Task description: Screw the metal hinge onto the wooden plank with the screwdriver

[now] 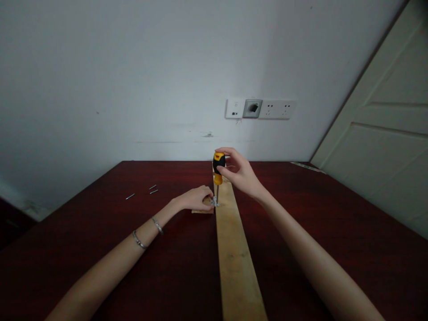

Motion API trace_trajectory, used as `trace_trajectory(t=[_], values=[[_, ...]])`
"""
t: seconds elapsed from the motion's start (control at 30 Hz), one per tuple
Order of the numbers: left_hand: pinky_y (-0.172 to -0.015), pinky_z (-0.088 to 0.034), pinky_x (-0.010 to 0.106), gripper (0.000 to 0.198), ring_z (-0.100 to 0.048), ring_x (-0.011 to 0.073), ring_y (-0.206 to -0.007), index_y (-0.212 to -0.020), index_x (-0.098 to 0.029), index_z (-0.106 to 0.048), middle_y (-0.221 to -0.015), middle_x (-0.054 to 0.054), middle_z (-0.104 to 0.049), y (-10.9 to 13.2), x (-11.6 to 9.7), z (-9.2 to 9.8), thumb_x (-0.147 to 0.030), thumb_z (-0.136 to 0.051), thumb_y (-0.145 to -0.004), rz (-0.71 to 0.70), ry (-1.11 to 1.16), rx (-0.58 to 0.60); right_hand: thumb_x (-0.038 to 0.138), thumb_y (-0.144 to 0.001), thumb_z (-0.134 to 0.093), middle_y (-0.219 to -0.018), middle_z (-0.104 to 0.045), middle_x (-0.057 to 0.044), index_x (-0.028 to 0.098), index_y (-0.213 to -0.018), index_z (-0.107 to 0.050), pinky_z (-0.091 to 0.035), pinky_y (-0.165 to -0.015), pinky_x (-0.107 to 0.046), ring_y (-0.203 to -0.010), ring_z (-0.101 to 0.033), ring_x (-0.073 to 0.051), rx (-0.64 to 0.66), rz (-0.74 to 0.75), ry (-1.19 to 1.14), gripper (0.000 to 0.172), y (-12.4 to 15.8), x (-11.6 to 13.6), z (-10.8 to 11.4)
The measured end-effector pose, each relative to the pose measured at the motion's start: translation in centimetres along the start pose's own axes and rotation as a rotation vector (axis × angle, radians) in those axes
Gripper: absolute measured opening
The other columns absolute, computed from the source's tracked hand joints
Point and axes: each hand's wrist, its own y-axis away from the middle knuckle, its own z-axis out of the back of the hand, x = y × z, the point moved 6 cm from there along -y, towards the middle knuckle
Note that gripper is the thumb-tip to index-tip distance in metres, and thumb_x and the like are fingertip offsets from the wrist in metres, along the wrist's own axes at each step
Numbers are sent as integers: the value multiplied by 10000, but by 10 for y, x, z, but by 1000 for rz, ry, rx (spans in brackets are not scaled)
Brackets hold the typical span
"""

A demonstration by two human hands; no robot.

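Note:
My right hand (239, 171) grips the handle of a yellow and black screwdriver (218, 164), which stands upright. Its shaft points down to a small metal hinge (215, 201) at the left edge of a long wooden board (236, 249). My left hand (197, 198) has its thumb and fingers closed around the hinge, beside the screwdriver's tip. Beneath that hand lies a small flat piece of wood (203, 211), against the left side of the board. Any screw under the tip is too small to make out.
Several screws (154, 191) lie on the dark red table (117, 232) at the left. A white wall with sockets (277, 109) rises behind the table. A thin flat strip (307, 167) lies at the back right, near a pale door (384, 133).

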Motion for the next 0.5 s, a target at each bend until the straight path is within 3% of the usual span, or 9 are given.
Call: trace_trajectory(t=[0.2,0.37,0.5], values=[[-764,-426,259,390,-549,165,-871,-1035,-166,-600,-1045,58,-575,-1,3,-1,-417,-627,-737,10,-8,-14,259,-759,-729,-1083,-530,-54,279,-1067,-609,-563,-702,-310,-947,-565,-188,-131,45,186,331,1,6,6],[-790,-431,264,378,-553,170,-900,-1018,-168,-603,-1047,55,-574,-1,3,-1,-420,-636,-738,-7,4,-14,165,-807,-617,-1148,-557,-60,282,-1189,-535,-554,-772,-353,-968,-589,-190,-82,78,164,408,1,5,5],[-814,-432,268,390,-553,181,-943,-1030,-169,-598,-1063,57,-575,-1,2,-1,-430,-637,-744,-14,1,-22,139,-819,-572,-1154,-582,-64,268,-1180,-547,-538,-838,-385,-985,-592,-194,-46,136,235,384,1,11,4]])
